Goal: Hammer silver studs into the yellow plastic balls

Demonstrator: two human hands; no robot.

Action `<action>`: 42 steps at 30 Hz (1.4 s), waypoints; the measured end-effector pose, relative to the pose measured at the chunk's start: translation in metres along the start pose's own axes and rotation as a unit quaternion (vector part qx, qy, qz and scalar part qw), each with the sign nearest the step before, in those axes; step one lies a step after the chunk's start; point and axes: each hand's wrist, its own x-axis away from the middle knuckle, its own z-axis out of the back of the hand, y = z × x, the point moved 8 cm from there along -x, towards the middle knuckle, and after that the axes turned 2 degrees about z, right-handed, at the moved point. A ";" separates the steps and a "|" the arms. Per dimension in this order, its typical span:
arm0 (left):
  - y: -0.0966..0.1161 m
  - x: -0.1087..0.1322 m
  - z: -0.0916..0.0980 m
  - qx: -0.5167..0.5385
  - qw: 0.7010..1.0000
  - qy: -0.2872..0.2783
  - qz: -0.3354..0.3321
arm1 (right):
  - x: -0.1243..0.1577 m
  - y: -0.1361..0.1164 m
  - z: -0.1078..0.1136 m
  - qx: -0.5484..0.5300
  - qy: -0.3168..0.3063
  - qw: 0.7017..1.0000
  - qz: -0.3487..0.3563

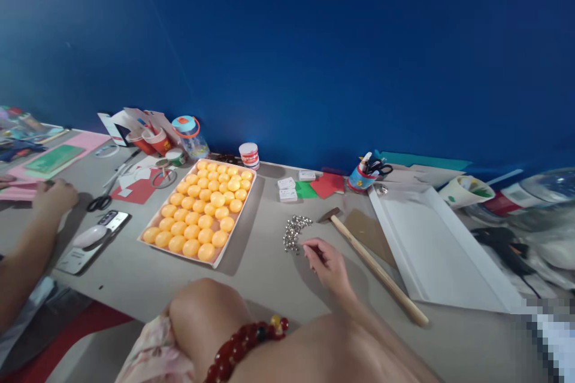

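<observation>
My right hand (pixel 329 264) hovers at the near right edge of a loose pile of small shiny metal pieces (pixel 294 232). Its thumb and fingers are pinched together; whatever lies between them is hidden or too small to name. A hammer (pixel 375 263) with a wooden handle lies just right of that hand, its head by the pile. My left hand does not show; at the bottom, a dark red bead bracelet (pixel 242 347) crosses in front of a bent knee (pixel 209 308). Left of the pile stands a shallow box (pixel 216 263) with rows of orange balls (pixel 197 206).
A white tray (pixel 449 245) lies at right, near a glue gun (pixel 503 251). Small white boxes (pixel 287 194), red paper (pixel 330 184) and a pen cup (pixel 360 179) line the back. At left are a phone (pixel 81 256), scissors (pixel 99 202) and another person's hand (pixel 54 198).
</observation>
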 end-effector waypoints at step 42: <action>-0.167 -0.055 0.028 -0.075 0.980 0.152 0.106 | -0.026 -0.007 0.129 0.399 0.182 0.894 0.092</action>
